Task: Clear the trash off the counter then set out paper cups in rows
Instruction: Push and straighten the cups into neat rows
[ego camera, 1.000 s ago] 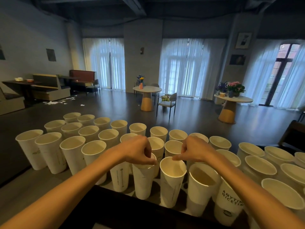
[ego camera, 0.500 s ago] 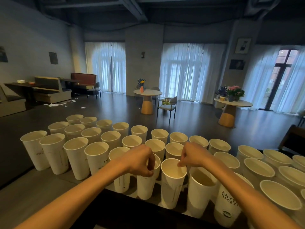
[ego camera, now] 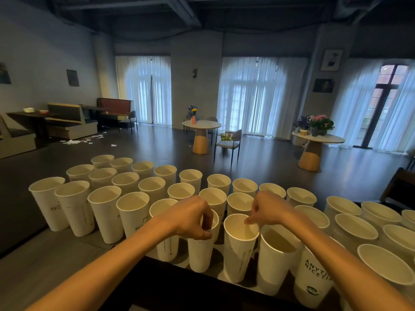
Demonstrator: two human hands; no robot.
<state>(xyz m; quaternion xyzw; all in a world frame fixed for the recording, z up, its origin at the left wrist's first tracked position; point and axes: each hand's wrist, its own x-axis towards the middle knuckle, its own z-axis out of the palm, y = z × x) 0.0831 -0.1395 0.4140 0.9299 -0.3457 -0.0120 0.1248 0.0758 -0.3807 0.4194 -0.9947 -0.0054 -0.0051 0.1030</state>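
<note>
At six o'clock on the dark counter [ego camera: 155, 286], the left hand [ego camera: 190, 217] and right hand [ego camera: 268, 208] are now pinching lowered tall white paper cups [ego camera: 201, 250], extending the front row.

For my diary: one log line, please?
left hand pinches cup rim | right hand pinches next cup rim | counter: cups in rows
</note>
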